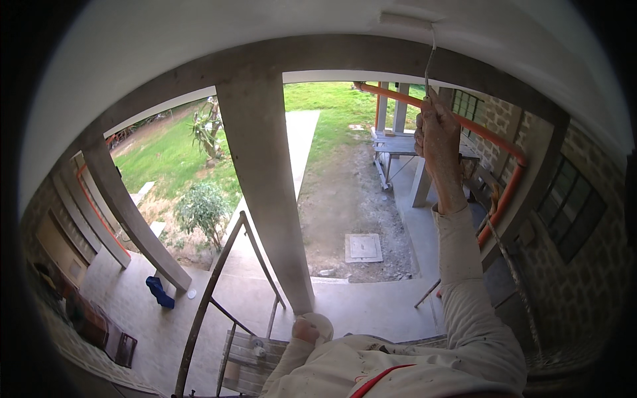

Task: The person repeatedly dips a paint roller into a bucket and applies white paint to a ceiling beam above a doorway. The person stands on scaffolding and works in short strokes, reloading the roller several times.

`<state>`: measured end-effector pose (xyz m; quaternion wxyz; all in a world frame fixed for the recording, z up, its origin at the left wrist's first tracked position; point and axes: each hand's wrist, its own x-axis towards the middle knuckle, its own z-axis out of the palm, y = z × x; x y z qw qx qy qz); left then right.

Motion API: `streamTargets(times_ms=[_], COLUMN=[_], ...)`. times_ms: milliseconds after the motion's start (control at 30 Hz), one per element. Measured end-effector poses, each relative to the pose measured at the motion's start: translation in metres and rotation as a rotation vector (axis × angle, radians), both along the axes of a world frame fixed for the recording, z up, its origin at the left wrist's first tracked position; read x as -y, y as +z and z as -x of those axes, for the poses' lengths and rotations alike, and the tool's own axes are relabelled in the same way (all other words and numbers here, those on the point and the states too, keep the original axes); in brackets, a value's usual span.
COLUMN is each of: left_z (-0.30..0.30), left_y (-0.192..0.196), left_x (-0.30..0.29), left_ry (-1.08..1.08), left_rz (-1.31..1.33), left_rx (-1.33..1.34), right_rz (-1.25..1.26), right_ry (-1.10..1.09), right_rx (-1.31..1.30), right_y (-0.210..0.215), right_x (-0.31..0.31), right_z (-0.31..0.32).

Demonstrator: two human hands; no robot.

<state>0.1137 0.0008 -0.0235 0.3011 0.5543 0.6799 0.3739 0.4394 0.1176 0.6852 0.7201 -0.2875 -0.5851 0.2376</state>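
My right hand point(438, 129) is raised high in front of me, fingers wrapped round the handle of a paint roller. The thin frame point(431, 60) runs up from the fist to the white roller point(406, 21), which lies against or very near the pale ceiling point(265, 16) beyond a grey beam point(325, 53). Low at my waist, my left hand point(306, 330) is closed on the rim of a round whitish container point(321, 324). My body and sleeve hide part of it, and its contents do not show clearly.
A grey column point(262, 179) stands straight ahead. Metal scaffold rails point(211, 286) rise at my left over a slatted board point(255, 365). Orange pipes point(509, 189) run along the right side. Far below are a concrete floor point(159, 331), a dark blue object point(160, 292) and a metal-framed table point(398, 144).
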Motion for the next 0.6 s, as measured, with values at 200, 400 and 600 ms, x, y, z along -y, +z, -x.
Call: streamTargets(times_ms=[200,400,600], left_z=[0.0,-0.013,-0.021], left_y=[-0.027,0.066,0.112], left_x=[0.0,0.04,0.063], left_ry=[0.098,0.109,0.108], left_rz=[0.003,0.034,-0.009], left_rx=[0.088,0.003,-0.138], right_rz=[0.081,0.124,0.162], right_ry=[0.046,0.103,0.152], right_rx=[-0.009,-0.014,-0.028], right_y=[0.019,0.037,0.053], right_x=[-0.084,-0.168,-0.243], right_z=[-0.007,-0.016,-0.017])
